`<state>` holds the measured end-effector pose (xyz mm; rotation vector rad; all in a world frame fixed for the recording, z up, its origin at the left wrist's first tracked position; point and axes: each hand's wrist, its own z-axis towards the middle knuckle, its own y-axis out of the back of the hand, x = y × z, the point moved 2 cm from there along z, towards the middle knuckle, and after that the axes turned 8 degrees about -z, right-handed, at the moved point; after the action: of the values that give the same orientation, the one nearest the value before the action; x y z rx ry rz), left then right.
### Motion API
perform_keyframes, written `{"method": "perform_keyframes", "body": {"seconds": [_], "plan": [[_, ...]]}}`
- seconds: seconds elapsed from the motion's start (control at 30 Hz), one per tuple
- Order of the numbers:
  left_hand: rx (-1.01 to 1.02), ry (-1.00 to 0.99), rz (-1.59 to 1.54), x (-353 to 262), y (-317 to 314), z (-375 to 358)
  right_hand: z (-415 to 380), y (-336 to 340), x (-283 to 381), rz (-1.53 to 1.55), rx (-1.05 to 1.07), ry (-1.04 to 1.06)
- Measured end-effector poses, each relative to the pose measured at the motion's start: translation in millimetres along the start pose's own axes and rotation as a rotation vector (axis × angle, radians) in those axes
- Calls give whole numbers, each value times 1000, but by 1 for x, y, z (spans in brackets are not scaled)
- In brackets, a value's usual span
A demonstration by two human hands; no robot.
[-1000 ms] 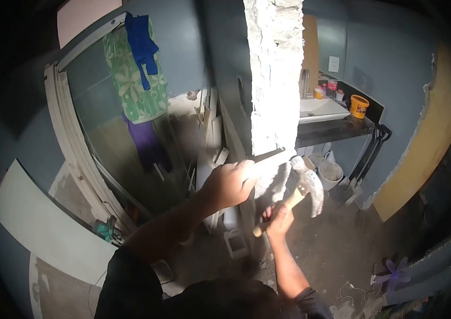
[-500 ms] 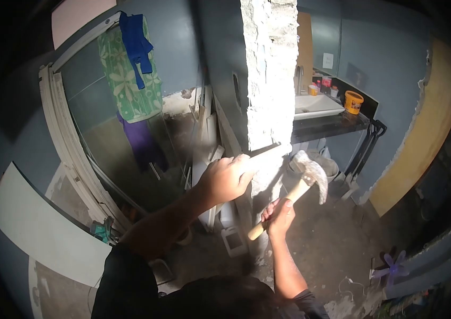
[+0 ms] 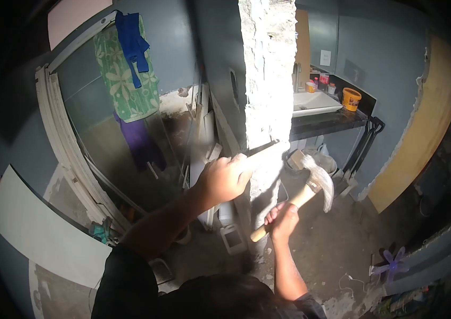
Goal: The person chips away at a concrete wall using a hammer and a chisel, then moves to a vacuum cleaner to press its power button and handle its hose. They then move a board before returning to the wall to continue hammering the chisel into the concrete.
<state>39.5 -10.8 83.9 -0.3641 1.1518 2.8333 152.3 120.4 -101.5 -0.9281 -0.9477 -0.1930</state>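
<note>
My left hand (image 3: 221, 179) is closed round a chisel-like tool (image 3: 260, 155), whose far end meets the rough, brightly lit wall edge (image 3: 269, 69). Glare hides part of that contact. To the right and lower, my right hand (image 3: 285, 223) grips the wooden handle of a claw hammer (image 3: 319, 183). The hammer's head is tilted up and to the right, apart from the tool in my left hand.
A white sink (image 3: 316, 102) and an orange tub (image 3: 351, 99) stand on a dark counter (image 3: 326, 123). Below is a bucket (image 3: 325, 159). Towels hang over a glass panel at left. A white jug (image 3: 233, 239) sits on the floor.
My right hand and the hammer have moved slightly right, with the hammer head a little lower. My left hand holds nearly the same place. The view has shifted slightly.
</note>
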Motion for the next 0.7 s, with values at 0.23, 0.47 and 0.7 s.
{"method": "perform_keyframes", "body": {"seconds": [0.23, 0.47, 0.7], "plan": [[-7, 240, -58, 12, -34, -21, 1, -18, -12, 333, 107, 179], [51, 238, -11, -4, -31, -9, -3, -8, -18, 304, 6, 9], [-9, -36, -68, -6, -12, 2, 18, -13, -11, 50, 19, -251]]}}
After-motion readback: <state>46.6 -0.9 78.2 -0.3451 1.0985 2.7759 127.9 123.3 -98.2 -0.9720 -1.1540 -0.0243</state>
